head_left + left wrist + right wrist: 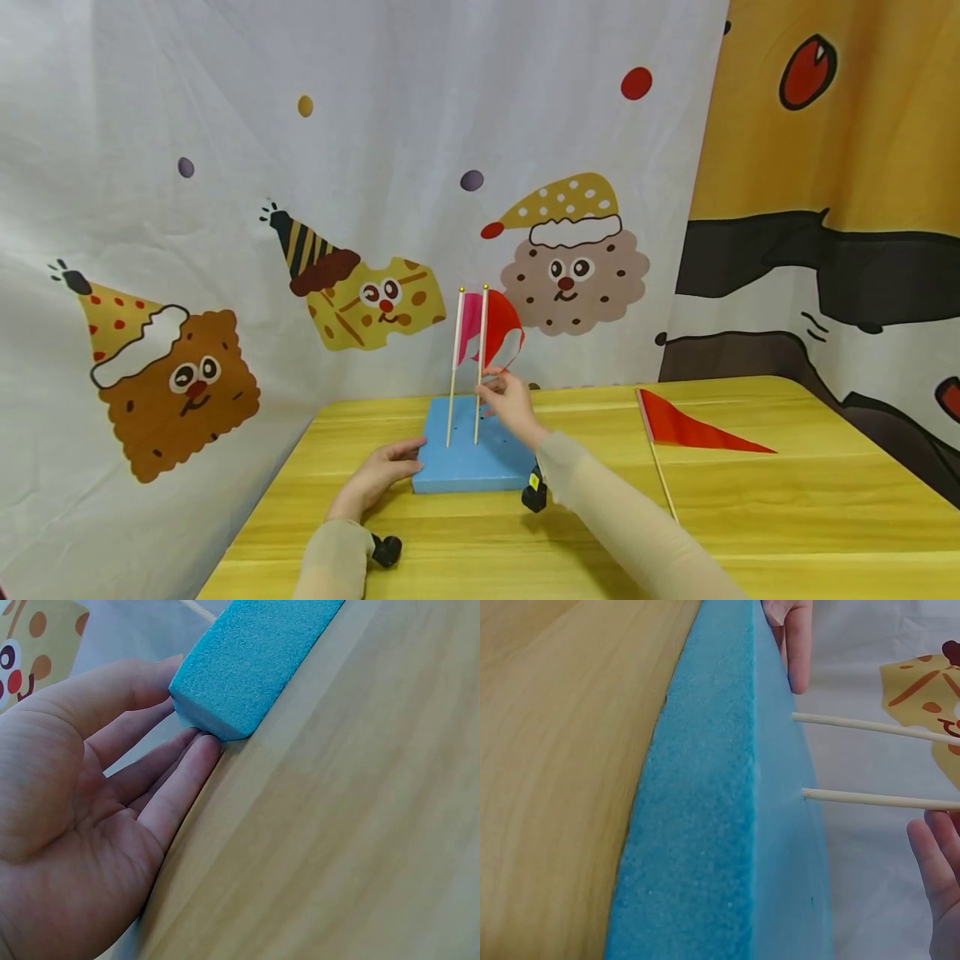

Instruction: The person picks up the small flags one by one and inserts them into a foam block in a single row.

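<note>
A blue foam block [472, 475] lies on the table with two small flags standing upright in it. Fingers of my left hand [378, 475] touch the block's left side; in the left wrist view, the left hand [97, 765] has its fingers stretched against a corner of the foam [255, 660]. The right hand [513, 404] pinches the stick of the red flag [501, 321], below its cloth. Beside it, to the left, stands the pink flag [468, 325]. In the right wrist view, the lower stick [885, 799] meets the foam's top face, with right-hand fingers [930, 862] near it.
Another red flag [690, 425], a long triangle on a stick, lies on the wooden table [825, 517] to the right. A small hole shows in the block's top. Behind the table hangs a cloth [420, 100] printed with cartoon snacks.
</note>
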`<state>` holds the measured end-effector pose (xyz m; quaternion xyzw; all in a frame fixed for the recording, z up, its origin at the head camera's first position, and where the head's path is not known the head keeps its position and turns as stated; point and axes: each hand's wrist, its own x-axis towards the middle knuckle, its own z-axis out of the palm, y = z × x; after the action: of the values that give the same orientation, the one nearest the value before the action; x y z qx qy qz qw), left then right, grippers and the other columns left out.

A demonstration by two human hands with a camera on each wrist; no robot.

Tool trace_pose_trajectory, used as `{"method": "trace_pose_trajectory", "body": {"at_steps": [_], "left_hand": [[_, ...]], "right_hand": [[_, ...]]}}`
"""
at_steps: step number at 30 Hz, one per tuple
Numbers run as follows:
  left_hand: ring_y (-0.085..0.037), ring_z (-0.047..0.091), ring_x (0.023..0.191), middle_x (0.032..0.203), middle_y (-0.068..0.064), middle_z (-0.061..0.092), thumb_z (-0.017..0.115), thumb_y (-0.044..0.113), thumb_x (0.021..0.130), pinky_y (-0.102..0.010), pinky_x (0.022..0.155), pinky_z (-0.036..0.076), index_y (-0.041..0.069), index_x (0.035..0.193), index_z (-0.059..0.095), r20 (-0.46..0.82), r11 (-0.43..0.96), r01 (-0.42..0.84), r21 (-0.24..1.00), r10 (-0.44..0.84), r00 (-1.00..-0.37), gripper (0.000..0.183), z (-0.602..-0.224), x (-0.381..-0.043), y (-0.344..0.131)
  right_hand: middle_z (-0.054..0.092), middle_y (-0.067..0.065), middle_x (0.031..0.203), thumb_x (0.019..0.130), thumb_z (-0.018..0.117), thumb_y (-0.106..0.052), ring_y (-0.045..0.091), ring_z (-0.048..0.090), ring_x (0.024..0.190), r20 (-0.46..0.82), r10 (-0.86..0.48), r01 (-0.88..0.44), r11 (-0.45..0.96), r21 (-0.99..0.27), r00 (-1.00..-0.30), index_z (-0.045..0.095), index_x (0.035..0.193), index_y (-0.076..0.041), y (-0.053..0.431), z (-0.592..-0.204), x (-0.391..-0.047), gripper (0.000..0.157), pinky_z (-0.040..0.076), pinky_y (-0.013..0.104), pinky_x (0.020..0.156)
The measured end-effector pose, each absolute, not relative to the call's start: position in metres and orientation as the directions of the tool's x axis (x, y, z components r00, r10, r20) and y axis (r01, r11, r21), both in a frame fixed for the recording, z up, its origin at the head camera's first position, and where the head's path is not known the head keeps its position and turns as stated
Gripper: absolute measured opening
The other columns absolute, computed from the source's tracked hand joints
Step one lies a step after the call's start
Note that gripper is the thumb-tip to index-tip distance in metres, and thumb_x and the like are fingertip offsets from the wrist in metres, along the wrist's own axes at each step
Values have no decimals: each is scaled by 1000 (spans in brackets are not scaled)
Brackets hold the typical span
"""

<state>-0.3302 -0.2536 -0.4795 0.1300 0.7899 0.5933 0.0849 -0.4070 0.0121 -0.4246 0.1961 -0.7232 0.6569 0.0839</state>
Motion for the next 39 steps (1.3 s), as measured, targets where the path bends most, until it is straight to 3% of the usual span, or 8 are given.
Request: {"method": "trace_pose_trajectory", "body": {"at_steps": [7,14,17,20,27,32,39], "left_hand": [[-41,33,136,147,-26,37,65,17,95,-47,104,41,4,145,45,26,267,114,957,313,-949,56,-480,-331,-254],[-42,35,134,146,-26,39,65,19,95,-44,102,43,3,145,45,41,277,132,952,312,-949,56,-483,-330,-254],[-42,35,134,146,-26,39,65,18,95,-45,102,43,3,145,45,42,274,132,953,312,-949,56,-483,-331,-253],[-42,35,135,147,-26,37,65,17,95,-47,104,41,3,145,45,34,260,120,958,312,-950,56,-482,-331,-252],[-42,37,133,148,-25,37,65,19,95,-49,104,40,4,146,44,41,268,132,954,322,-946,57,-484,-332,-255],[-42,37,133,147,-27,37,65,18,95,-46,102,43,2,145,44,48,265,142,954,332,-942,57,-483,-332,-255],[-43,37,132,146,-28,38,65,18,95,-47,102,43,2,145,44,43,281,139,949,323,-945,57,-482,-331,-255]], "right_hand": [[70,15,91,91,69,-10,33,69,77,376,-173,-392,64,-918,-910,60,117,3,15,-426,-408,30,59,45,62],[71,12,94,90,71,-17,43,67,85,370,-202,-390,67,-918,-907,62,118,-5,24,-426,-407,31,57,51,67],[71,11,94,90,72,-16,42,67,86,366,-215,-390,78,-918,-905,63,119,-7,36,-425,-407,31,58,47,66],[71,11,93,90,71,-14,41,68,84,369,-223,-398,102,-912,-902,64,118,-6,53,-418,-402,30,59,42,63],[70,9,85,91,71,-16,32,68,71,376,-187,-404,144,-903,-907,65,115,-4,103,-416,-405,28,58,44,62],[68,18,90,92,68,-16,44,65,78,370,-150,-393,171,-904,-917,65,115,-1,144,-412,-399,27,59,40,62],[67,15,90,94,66,-22,36,68,81,302,-141,-325,180,-929,-943,63,114,1,205,-419,-387,31,59,36,66]]}}
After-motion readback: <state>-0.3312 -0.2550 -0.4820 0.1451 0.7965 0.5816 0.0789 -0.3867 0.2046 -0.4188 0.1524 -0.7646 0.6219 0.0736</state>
